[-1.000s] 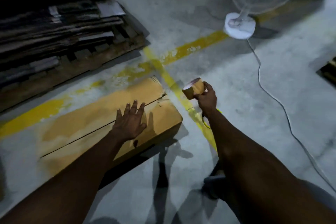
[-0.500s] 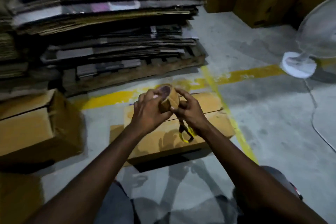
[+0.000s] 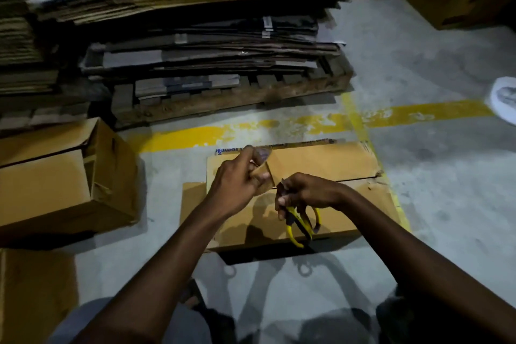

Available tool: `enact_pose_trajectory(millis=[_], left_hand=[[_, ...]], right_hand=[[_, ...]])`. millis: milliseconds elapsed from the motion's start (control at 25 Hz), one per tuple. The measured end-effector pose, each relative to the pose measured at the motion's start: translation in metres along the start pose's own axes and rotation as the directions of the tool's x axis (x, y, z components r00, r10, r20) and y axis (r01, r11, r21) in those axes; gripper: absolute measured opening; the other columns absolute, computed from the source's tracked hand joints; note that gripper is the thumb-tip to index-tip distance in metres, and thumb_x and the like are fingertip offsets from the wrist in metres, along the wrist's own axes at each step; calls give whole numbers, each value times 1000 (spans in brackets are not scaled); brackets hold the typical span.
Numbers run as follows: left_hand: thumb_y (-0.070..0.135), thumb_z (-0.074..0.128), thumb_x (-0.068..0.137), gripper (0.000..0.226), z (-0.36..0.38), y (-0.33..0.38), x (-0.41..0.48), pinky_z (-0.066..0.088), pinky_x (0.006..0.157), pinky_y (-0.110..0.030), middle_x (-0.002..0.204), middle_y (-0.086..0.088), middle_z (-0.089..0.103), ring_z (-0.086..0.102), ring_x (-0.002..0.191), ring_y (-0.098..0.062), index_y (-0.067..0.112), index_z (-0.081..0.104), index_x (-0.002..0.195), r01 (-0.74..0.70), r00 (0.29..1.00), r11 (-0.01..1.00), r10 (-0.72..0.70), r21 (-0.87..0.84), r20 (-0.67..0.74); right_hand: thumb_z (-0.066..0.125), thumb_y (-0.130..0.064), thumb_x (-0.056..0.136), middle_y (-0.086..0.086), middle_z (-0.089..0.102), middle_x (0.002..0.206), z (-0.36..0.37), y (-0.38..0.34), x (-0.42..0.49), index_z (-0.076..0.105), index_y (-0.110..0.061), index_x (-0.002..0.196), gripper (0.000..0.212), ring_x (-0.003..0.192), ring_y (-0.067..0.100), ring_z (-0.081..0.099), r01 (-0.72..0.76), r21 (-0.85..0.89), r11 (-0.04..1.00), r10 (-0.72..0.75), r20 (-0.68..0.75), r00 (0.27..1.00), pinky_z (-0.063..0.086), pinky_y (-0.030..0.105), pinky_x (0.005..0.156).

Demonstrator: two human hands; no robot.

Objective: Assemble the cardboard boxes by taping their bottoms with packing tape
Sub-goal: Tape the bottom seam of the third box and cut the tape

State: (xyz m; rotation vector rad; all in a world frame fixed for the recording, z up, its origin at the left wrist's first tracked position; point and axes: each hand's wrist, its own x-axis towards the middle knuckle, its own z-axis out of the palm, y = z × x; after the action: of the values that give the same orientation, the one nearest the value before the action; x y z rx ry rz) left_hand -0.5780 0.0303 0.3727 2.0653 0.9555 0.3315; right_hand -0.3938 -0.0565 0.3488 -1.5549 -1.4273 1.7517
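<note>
A long cardboard box [image 3: 329, 165] lies on the concrete floor in front of me, bottom flaps closed, the seam between them running left to right. Above its left part my left hand [image 3: 237, 187] grips a roll of brown packing tape [image 3: 264, 173]. My right hand [image 3: 304, 193] is just right of the roll, pinching the tape's free end, with a short strip stretched between both hands. Yellow-handled scissors [image 3: 300, 225] hang from the fingers of my right hand, over the box's near flap.
Another cardboard box [image 3: 55, 184] lies on its side at the left, and more cardboard [image 3: 30, 296] sits at the bottom left. A wooden pallet [image 3: 237, 98] stacked with flattened cartons stands behind. Yellow floor lines [image 3: 418, 114] cross the floor. A white fan base [image 3: 504, 98] is at the right edge.
One second ago my left hand lay flat on the box and my right hand held the roll out to the right. Now the roll is in my left hand, the right pulling its end.
</note>
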Motion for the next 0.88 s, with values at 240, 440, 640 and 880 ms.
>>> enact_pose_trajectory(millis=[240,440,640,880], left_hand=[[18,69,86,35,-2,2,3,44,67,-25,99,6,67,62,99,-4,41,55,108,37,999,997,-36,-70,12],[23,72,85,30,11,-3,13,49,81,-36,104,-2,70,63,100,-18,39,57,105,203,979,962,-195,-181,58],[19,73,81,29,9,-7,14,49,82,-38,97,-4,73,66,94,-21,38,59,98,212,972,949,-180,-234,150],[1,67,84,23,10,-8,13,48,77,-32,89,-2,75,66,87,-16,23,73,88,235,966,916,-182,-326,186]], right_hand=[[58,-25,97,1,71,67,2,0,-14,63,-18,77,22,68,23,69,-111,-248,962,18,-352,936,56,38,67],[50,-43,98,0,69,86,10,-2,-16,65,-29,103,22,83,29,62,-329,-704,630,-184,-547,817,44,33,61],[44,-34,101,7,53,97,12,7,-20,47,-18,106,16,86,30,52,-170,-689,704,-189,-412,891,45,43,70],[52,-30,98,-1,54,79,-3,0,-25,56,-18,91,15,77,23,51,-126,-342,931,-9,-368,930,36,39,68]])
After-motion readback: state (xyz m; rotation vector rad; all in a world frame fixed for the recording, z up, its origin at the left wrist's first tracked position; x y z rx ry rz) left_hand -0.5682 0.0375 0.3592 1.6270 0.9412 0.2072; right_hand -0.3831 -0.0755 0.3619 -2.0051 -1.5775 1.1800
